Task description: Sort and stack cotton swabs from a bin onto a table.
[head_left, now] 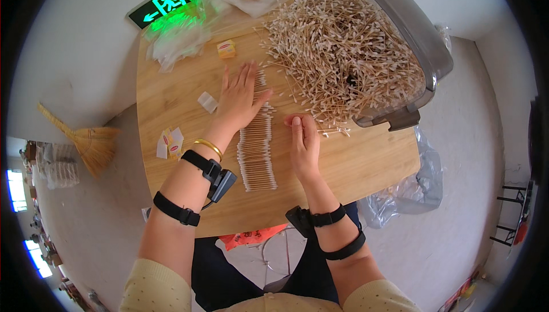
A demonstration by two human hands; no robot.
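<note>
A long row of cotton swabs (256, 157) lies side by side on the wooden table in front of me. My left hand (239, 99) rests flat on the upper part of this row, fingers stretched and thumb out to the right. To the right of the row, my right hand (305, 145) is closed, its thumb pressed against the curled index finger. Whatever its fingers may hold is hidden. A few loose swabs (337, 132) show just right of that hand; I cannot tell whether it touches them.
A grey translucent bin (426, 63) lies tipped at the far right, a heap of swabs (349, 49) spilling from it. Small yellow-white boxes (226, 49) and clear bags (180, 37) are on the left side. A lit green sign (170, 2) stands behind. A plastic bag (409, 192) hangs beyond the right edge.
</note>
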